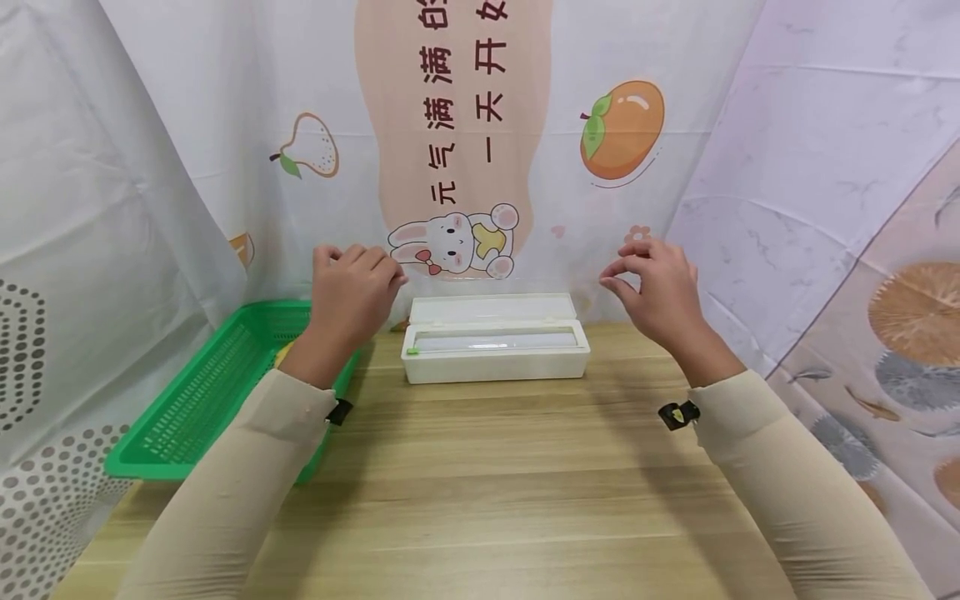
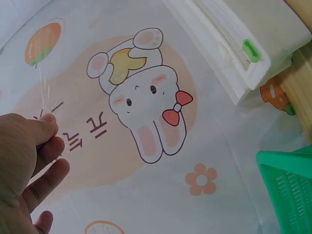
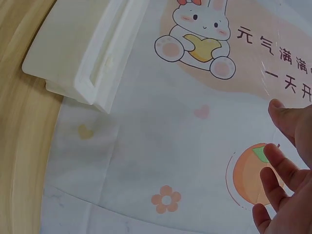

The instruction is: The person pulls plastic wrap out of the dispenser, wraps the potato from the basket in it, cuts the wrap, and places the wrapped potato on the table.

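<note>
In the head view both hands are raised at either side of a white plastic wrap dispenser box (image 1: 495, 367), its lid (image 1: 491, 308) tilted up at the back. A pale roll (image 1: 495, 342) lies inside, and a green slide cutter (image 1: 413, 351) sits at the left end of the front edge. My left hand (image 1: 352, 287) pinches clear plastic wrap (image 2: 45, 90) between thumb and finger, with fine creases running from the fingertips. My right hand (image 1: 660, 287) holds thumb and index tips together at the wrap's other side, where faint shiny streaks show near the thumb (image 3: 277, 108).
A green slotted basket (image 1: 217, 400) stands on the left of the wooden table (image 1: 487, 492), partly behind the left forearm, with something yellow (image 1: 283, 354) inside. Printed cloth (image 1: 465, 108) with a rabbit and fruit hangs right behind the box, and more cloth hangs at both sides.
</note>
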Action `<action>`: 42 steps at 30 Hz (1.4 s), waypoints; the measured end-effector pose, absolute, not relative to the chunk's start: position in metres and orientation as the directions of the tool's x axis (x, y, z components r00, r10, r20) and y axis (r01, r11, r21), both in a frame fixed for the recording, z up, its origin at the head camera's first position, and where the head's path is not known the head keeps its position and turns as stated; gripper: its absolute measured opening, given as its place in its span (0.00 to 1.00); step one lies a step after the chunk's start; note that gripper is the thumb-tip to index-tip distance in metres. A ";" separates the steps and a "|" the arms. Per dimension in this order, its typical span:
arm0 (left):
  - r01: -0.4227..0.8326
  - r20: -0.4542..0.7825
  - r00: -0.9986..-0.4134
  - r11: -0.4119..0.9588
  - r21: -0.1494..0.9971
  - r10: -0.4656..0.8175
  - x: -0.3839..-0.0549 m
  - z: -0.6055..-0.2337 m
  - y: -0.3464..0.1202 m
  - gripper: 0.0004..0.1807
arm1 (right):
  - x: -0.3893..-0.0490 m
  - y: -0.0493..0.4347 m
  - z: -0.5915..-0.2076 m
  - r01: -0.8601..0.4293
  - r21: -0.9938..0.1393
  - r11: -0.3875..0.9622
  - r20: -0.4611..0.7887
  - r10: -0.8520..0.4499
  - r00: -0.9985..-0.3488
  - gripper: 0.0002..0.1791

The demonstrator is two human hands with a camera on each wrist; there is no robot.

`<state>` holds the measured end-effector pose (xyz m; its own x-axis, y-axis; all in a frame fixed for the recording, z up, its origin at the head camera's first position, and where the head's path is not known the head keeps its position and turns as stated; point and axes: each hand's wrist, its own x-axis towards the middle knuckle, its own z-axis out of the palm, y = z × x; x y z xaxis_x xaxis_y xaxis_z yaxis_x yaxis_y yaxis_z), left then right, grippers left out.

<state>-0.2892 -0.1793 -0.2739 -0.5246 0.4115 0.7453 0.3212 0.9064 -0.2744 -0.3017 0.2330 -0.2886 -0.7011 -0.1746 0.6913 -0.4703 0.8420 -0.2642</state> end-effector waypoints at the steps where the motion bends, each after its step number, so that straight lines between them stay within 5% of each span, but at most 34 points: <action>1: 0.319 0.745 -0.527 0.908 -0.272 0.409 -0.288 -0.274 -0.179 0.10 | -0.301 0.233 -0.288 -0.472 -0.264 0.841 0.692 -0.175 -0.700 0.04; 42: 0.388 0.817 -0.400 0.884 -0.261 0.416 -0.254 -0.247 -0.180 0.11 | -0.267 0.233 -0.260 -0.530 -0.256 0.808 0.756 -0.175 -0.631 0.02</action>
